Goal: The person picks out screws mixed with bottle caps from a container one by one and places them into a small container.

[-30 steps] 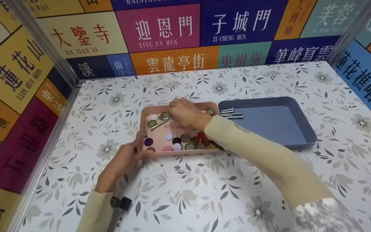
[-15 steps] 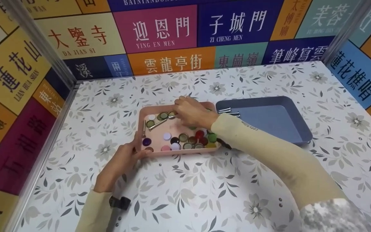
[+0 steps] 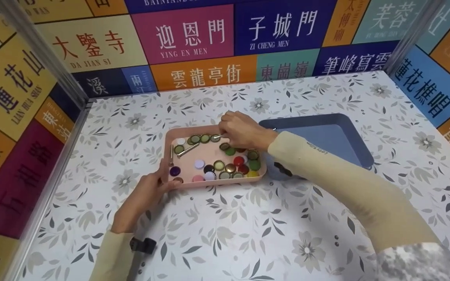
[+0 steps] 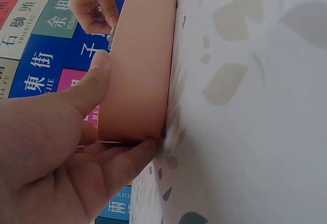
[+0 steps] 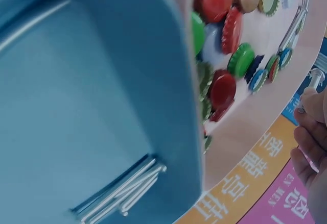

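Note:
A pink tray (image 3: 209, 182) holds bottle caps in several colours, such as a red cap (image 3: 238, 160), and two metal screws, one of them a slanted screw (image 3: 188, 150). At the tray's left front corner, my left hand (image 3: 145, 195) grips the wall. The left wrist view shows its thumb at the rim and its fingers low against the pink wall (image 4: 138, 66). My right hand (image 3: 242, 128) is over the tray's back right part. In the right wrist view it pinches a screw (image 5: 316, 78) between thumb and fingers, above the tray.
A blue-grey tray (image 3: 365, 152) stands right beside the pink one, with several screws (image 5: 127, 188) near one end. The right forearm crosses over it. Behind the floral tabletop (image 3: 307, 218) rise panels printed with Chinese characters (image 3: 193, 39).
My right hand has moved to the right over the pink tray, uncovering more caps along the back and right. The left hand keeps its grip on the corner.

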A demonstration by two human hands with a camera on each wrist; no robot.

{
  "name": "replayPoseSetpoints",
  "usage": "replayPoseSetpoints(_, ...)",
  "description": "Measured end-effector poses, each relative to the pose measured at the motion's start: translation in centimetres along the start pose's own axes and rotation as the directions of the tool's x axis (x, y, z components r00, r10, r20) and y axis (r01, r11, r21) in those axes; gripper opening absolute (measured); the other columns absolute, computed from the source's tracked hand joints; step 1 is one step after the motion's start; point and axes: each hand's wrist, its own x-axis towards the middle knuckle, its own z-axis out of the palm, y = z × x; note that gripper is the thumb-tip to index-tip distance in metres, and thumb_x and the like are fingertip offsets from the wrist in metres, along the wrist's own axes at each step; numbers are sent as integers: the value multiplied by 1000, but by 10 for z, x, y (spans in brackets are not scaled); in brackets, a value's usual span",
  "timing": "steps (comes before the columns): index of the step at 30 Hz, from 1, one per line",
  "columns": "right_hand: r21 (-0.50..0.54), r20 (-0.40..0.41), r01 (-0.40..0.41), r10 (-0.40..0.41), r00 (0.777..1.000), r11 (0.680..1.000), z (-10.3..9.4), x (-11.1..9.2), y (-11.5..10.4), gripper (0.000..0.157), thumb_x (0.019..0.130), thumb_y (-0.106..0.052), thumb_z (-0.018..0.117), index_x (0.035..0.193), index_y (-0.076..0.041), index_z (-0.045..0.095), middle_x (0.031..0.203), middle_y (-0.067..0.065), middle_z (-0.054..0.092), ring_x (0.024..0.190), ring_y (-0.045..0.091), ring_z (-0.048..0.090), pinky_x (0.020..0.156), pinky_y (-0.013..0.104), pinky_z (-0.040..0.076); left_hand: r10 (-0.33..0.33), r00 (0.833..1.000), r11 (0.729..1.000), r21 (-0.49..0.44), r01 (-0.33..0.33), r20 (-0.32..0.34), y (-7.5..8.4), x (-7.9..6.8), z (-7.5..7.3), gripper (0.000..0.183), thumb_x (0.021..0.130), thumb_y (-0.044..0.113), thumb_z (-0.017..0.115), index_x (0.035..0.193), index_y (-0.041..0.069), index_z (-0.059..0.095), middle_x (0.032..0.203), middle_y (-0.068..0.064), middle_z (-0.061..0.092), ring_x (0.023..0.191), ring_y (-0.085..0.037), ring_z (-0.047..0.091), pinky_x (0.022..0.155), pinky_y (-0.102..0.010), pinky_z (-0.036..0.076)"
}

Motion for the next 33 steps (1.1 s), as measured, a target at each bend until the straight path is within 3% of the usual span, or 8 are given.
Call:
replayPoseSetpoints(7, 37, 1, -18, 18, 1000, 999, -4, -16, 15, 6, 91, -5, 65, 91, -3, 71, 93, 13, 67, 90, 31, 57, 87, 45, 49, 5, 1000, 1000, -5, -5, 4, -1, -1, 3, 81, 96, 31, 67, 161, 24, 20, 97, -18, 69, 68, -18, 56, 57, -27, 46)
replayPoseSetpoints(10, 46, -7, -28, 28, 1000, 999, -4, -22, 20, 6, 88, -5, 67, 91, -3, 71, 92, 12, 67, 90, 31, 57, 87, 44, 49, -2, 1000, 1000, -22, 2, 18, -2, -2, 3, 82, 96, 30, 67, 161, 24, 18, 107, -22, 69, 69, -19, 58, 61, -28, 47)
replayPoseSetpoints(15, 72, -20, -37, 38, 999, 997, -7, -29, 24, 4, 88, -6, 70, 90, -3, 71, 91, 13, 67, 89, 31, 58, 87, 44, 50, -4, 1000, 999, -42, 5, 28, -2, -2, 1, 82, 97, 27, 66, 162, 23, 16, 106, -20, 71, 69, -19, 58, 61, -29, 49)
replayPoseSetpoints(17, 82, -12, -44, 45, 999, 996, -9, -32, 24, 4, 88, -7, 70, 89, -3, 71, 90, 13, 67, 90, 31, 58, 86, 44, 50, -9, 1000, 999, -47, 10, 27, -2, -2, 0, 80, 97, 26, 66, 162, 21, 18, 96, -18, 70, 66, -19, 56, 57, -28, 48)
replayPoseSetpoints(25, 122, 12, -68, 67, 998, 990, -9, -45, 29, 6, 85, -2, 65, 88, -4, 69, 89, 12, 66, 87, 30, 56, 85, 45, 49, -6, 1000, 1000, 7, 6, 9, 0, -4, -2, 73, 97, 28, 66, 158, 14, 27, 103, -20, 70, 77, -19, 59, 66, -28, 46)
replayPoseSetpoints(29, 136, -2, -88, 90, 996, 987, -7, -52, 33, 7, 85, -5, 67, 91, -4, 71, 92, 12, 68, 89, 30, 57, 84, 45, 50, 14, 1000, 1000, 10, -14, -4, 1, -3, -3, 71, 98, 26, 65, 157, 9, 29, 118, -26, 68, 77, -21, 62, 67, -30, 49)
replayPoseSetpoints(33, 133, -12, -96, 99, 995, 986, -6, -58, 39, 8, 84, -4, 67, 90, -3, 71, 91, 12, 69, 89, 29, 58, 83, 44, 50, 16, 1000, 1000, 18, -16, -2, -1, -4, -2, 74, 97, 27, 66, 158, 12, 27, 121, -24, 68, 82, -22, 63, 73, -32, 50)
